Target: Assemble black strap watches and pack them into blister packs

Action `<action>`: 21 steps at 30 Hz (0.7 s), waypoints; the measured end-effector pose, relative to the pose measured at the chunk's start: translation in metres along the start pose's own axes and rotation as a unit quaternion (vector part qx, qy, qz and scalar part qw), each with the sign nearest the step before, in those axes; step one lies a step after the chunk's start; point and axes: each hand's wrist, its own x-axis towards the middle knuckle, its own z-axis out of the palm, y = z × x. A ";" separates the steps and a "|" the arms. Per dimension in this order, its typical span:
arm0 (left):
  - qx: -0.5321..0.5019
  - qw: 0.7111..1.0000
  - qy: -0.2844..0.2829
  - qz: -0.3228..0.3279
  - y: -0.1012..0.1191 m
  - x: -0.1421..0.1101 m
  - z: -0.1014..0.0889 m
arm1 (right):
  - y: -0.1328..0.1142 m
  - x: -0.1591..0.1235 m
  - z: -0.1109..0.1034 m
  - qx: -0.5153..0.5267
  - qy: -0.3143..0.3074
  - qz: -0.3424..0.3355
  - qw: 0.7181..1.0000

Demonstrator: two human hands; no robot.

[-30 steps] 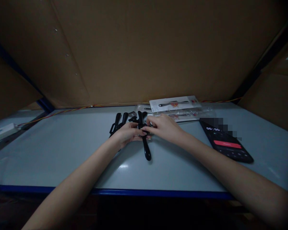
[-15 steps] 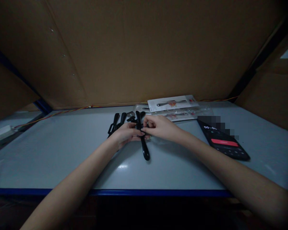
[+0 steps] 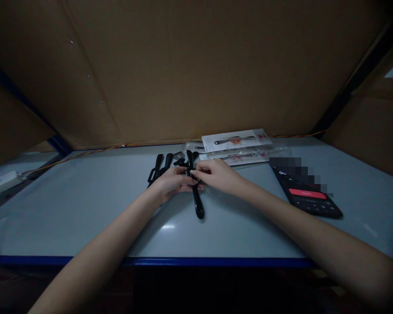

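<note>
A long, glossy black tool with a rounded handle (image 3: 198, 204) points towards me over the table. My left hand (image 3: 170, 183) is closed around its middle, thumb on top and fingers underneath. My right hand (image 3: 218, 173) is pinched, thumb and fingertips against the same middle part from the right. Any small part between those fingertips is hidden. Just left of my left hand lie several black handled pieces (image 3: 157, 165), one with a slotted frame. Behind the held tool are a dark clip-like piece (image 3: 180, 161) and another black handle end, partly covered.
Clear plastic packs with printed cards (image 3: 237, 140) lie at the back. A phone (image 3: 306, 192) with a red button on its screen rests on the right. A cardboard wall (image 3: 183, 74) closes the rear, with a thin cable along its foot. The table's front edge (image 3: 196, 262) is blue.
My right fingertips have shifted slightly left and onto the tool's middle, their curl now flatter. My left hand and the tool have hardly moved.
</note>
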 end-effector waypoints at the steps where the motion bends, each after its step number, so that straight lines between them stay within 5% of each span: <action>1: 0.001 1.000 -0.001 0.000 0.000 0.000 0.000 | 0.000 0.000 -0.002 0.009 0.003 -0.003 1.000; 8: 0.010 1.000 -0.006 0.005 -0.001 0.001 -0.002 | 0.007 0.001 -0.016 -0.012 -0.036 -0.042 0.998; 14: 0.013 1.000 -0.019 0.004 -0.002 0.000 -0.001 | 0.007 0.000 -0.005 -0.067 0.012 -0.003 0.998; 21: 0.005 1.000 -0.021 0.003 -0.003 0.002 -0.003 | 0.007 0.002 0.000 -0.016 0.004 0.009 1.000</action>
